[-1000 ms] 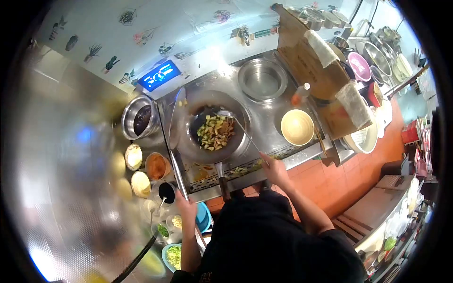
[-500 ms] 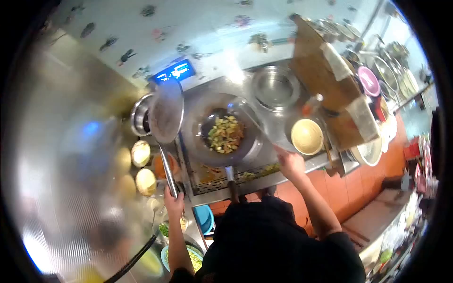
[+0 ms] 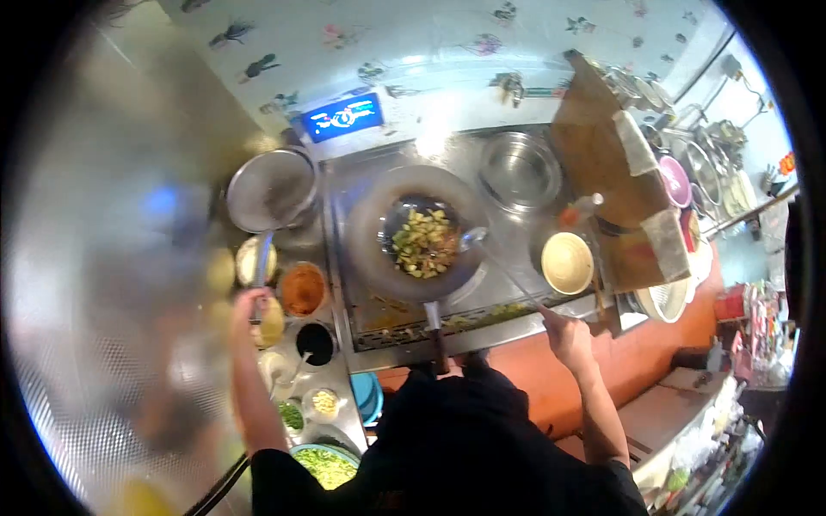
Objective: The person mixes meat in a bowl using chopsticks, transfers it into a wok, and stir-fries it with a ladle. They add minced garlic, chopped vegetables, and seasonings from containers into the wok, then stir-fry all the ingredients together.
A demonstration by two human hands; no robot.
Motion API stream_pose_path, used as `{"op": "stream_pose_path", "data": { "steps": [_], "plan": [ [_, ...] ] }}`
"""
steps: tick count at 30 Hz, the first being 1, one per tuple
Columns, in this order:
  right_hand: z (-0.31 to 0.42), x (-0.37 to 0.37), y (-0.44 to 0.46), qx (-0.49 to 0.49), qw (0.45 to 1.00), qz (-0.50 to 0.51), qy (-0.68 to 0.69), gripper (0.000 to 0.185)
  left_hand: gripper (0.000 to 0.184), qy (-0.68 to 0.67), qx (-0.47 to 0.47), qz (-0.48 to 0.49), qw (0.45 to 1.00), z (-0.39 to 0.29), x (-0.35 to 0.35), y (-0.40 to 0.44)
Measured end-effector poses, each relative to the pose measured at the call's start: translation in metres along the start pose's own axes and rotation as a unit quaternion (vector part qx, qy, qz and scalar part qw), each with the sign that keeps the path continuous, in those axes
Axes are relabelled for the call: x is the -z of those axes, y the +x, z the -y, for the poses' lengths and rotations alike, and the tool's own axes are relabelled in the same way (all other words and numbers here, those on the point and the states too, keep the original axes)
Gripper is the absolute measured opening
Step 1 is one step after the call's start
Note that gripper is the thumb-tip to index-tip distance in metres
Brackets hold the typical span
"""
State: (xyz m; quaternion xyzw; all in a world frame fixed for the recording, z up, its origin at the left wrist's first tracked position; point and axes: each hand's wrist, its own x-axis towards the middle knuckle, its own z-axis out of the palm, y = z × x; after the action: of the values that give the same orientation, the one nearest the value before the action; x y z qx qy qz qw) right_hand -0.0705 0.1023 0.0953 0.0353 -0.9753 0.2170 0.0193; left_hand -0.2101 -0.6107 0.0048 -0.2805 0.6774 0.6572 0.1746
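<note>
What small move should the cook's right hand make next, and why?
Probably ease the ladle inward to turn the chopped food. The right hand grips its handle, and the ladle's head sits at the wok's right side, just beside the food, while the left hand holds the strainer off to the left.

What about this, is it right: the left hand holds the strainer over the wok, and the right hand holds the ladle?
Not quite: the head view shows the strainer to the left of the wok, not over it. The left hand does hold it, and the right hand holds the ladle.
</note>
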Motion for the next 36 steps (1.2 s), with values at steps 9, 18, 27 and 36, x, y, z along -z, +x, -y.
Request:
{"op": "stream_pose_path", "data": {
  "steps": [9,18,27,36],
  "plan": [
    [-0.008,-0.055,0.038,0.093,0.988,0.087,-0.081,0.029,0.034,0.452,-0.108,-0.23,0.855,-0.06,-0.027,-0.04],
    [-0.018,-0.042,0.042,-0.043,0.985,0.128,0.11,0.029,0.037,0.039,0.147,0.18,0.972,0.145,-0.342,-0.108],
    [-0.041,-0.135,0.071,0.029,0.981,0.111,0.156,0.032,0.015,-0.28,0.259,0.153,0.912,0.188,-0.399,-0.121],
    [-0.036,-0.116,0.033,-0.075,0.881,0.24,0.4,0.027,0.018,-0.163,0.233,0.19,0.94,0.158,-0.349,-0.124]
  ]
}}
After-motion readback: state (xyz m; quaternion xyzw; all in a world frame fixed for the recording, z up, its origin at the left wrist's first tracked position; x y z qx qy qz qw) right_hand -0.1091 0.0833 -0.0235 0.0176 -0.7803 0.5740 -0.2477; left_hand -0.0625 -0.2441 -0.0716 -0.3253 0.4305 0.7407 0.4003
